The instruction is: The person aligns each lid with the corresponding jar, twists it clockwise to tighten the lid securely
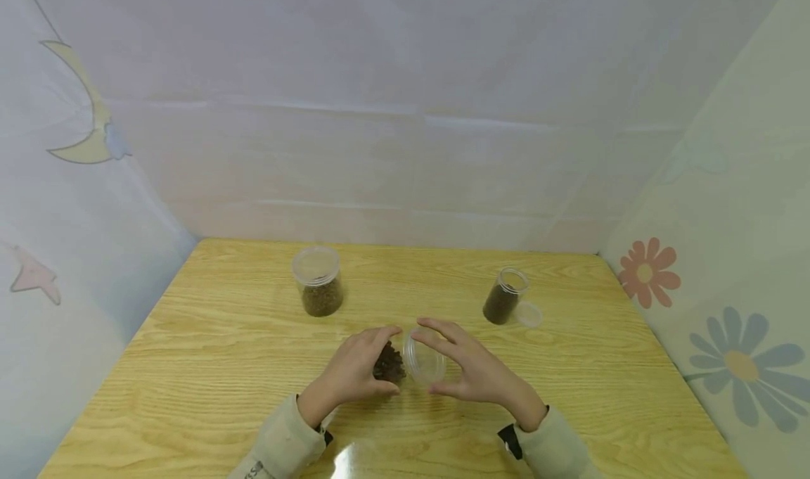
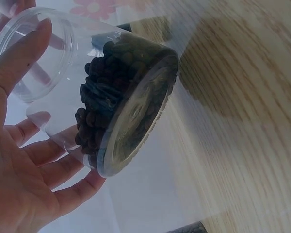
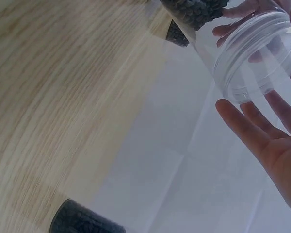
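A clear plastic jar (image 2: 65,116) with dark brown beans (image 2: 104,87) in its lower part is tilted on its side above the table, its round end (image 3: 252,53) towards the right. My left hand (image 1: 351,370) holds the jar, thumb on one side and fingers on the other. Around the clear, ringed end, which looks like a lid, curve the fingers and thumb of my right hand (image 1: 474,366). The right fingertips (image 3: 225,104) lie at its edge. In the head view the left hand hides part of the jar.
On the wooden table (image 1: 190,366), a lidded jar (image 1: 321,292) of brown grains stands at back left. A narrower jar (image 1: 501,302) of dark grains stands at back right, a clear lid (image 1: 529,315) lying beside it. Printed cloth (image 1: 392,162) hangs behind the table.
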{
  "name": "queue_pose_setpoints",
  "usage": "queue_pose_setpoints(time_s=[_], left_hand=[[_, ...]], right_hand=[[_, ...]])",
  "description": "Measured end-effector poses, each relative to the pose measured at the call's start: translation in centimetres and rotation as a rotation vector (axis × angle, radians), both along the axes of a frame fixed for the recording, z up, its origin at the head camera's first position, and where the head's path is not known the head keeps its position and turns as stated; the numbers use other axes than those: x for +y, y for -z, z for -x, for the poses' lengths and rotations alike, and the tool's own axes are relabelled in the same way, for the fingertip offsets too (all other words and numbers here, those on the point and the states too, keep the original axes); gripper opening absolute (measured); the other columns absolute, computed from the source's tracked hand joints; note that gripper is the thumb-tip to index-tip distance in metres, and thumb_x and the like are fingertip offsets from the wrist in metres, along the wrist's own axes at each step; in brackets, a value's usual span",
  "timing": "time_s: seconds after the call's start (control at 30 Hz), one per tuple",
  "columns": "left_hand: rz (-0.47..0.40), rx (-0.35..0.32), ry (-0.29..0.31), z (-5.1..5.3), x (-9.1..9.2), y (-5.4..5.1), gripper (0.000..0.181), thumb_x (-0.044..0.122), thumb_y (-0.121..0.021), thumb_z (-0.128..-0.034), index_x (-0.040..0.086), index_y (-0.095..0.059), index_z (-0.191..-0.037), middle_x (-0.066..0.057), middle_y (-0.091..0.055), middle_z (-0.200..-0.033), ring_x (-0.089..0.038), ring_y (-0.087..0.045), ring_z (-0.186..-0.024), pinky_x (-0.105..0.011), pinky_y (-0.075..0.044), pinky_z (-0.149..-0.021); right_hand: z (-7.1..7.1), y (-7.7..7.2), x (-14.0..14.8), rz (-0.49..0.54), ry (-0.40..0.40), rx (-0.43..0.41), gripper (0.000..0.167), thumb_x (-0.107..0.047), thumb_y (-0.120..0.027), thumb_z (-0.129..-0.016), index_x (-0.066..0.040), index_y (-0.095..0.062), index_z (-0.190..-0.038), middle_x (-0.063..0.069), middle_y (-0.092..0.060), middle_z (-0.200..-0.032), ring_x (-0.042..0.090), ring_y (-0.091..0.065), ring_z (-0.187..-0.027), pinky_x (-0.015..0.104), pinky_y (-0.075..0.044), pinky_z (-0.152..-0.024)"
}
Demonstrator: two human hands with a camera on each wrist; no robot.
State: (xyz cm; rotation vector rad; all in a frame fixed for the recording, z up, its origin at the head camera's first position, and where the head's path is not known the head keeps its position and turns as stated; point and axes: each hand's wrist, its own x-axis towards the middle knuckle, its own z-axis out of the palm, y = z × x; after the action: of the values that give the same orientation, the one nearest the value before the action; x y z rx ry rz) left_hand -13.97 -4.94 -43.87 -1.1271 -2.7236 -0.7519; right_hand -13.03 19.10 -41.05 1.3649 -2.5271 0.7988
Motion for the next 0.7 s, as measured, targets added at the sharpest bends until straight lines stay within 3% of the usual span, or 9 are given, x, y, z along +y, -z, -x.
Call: queue_pose_setpoints(time_s=[0.17, 0.37, 0.5, 0.6, 0.7], left_hand=[[0.005, 0.0, -0.002, -0.04, 0.04, -0.09, 0.089, 0.04, -0.083, -0.0613, 0.006, -0.04, -0.131, -0.013, -0.056, -0.118, -0.027, -0.055, -0.105, -0.042, -0.047, -0.084], [0.003, -0.002, -0.006, -0.08, 0.05, -0.1, 0.088, 0.04, -0.083, -0.0615, 0.006, -0.04, -0.131, -0.012, -0.057, -0.117, -0.027, -0.055, -0.105, -0.042, -0.047, -0.085], [-0.003, -0.006, -0.004, -0.03, 0.06, -0.01, 0.088, 0.039, -0.083, -0.0611, 0.005, -0.04, -0.13, -0.013, -0.057, -0.118, -0.028, -0.055, -0.105, -0.042, -0.046, -0.085], [-0.008, -0.008, -0.004, -0.02, 0.05, 0.01, 0.088, 0.038, -0.083, -0.0611, 0.005, -0.041, -0.13, -0.013, -0.056, -0.118, -0.028, -0.055, -0.106, -0.043, -0.046, -0.086], [-0.006, -0.014, -0.007, -0.05, 0.0, 0.0, 0.088, 0.039, -0.083, -0.0614, 0.005, -0.04, -0.13, -0.013, -0.056, -0.118, -0.028, -0.055, -0.105, -0.043, -0.046, -0.085]], right_hand=[[-0.04, -0.02, -0.2, 0.015, 0.034, -0.021, 0.076, -0.03, -0.077, -0.072, -0.007, -0.042, -0.135, 0.014, -0.039, -0.137, 0.031, -0.041, -0.12, 0.047, -0.044, -0.088], [-0.43, -0.1, -0.62, -0.037, 0.182, -0.083, 0.071, -0.044, -0.066, -0.079, -0.012, -0.041, -0.137, 0.015, -0.044, -0.133, 0.031, -0.047, -0.115, 0.039, -0.05, -0.078], [-0.61, -0.14, -0.93, -0.066, 0.25, -0.09, 0.071, -0.048, -0.063, -0.08, -0.011, -0.041, -0.137, 0.015, -0.046, -0.131, 0.031, -0.05, -0.112, 0.04, -0.05, -0.078], [-0.61, -0.13, -0.91, -0.082, 0.259, -0.057, 0.075, -0.049, -0.064, -0.079, -0.011, -0.039, -0.138, 0.015, -0.044, -0.133, 0.032, -0.048, -0.114, 0.046, -0.047, -0.084], [-0.51, -0.03, -0.59, -0.06, 0.207, -0.042, 0.081, -0.044, -0.071, -0.074, -0.011, -0.036, -0.14, 0.015, -0.036, -0.139, 0.033, -0.041, -0.12, 0.048, -0.046, -0.085]])
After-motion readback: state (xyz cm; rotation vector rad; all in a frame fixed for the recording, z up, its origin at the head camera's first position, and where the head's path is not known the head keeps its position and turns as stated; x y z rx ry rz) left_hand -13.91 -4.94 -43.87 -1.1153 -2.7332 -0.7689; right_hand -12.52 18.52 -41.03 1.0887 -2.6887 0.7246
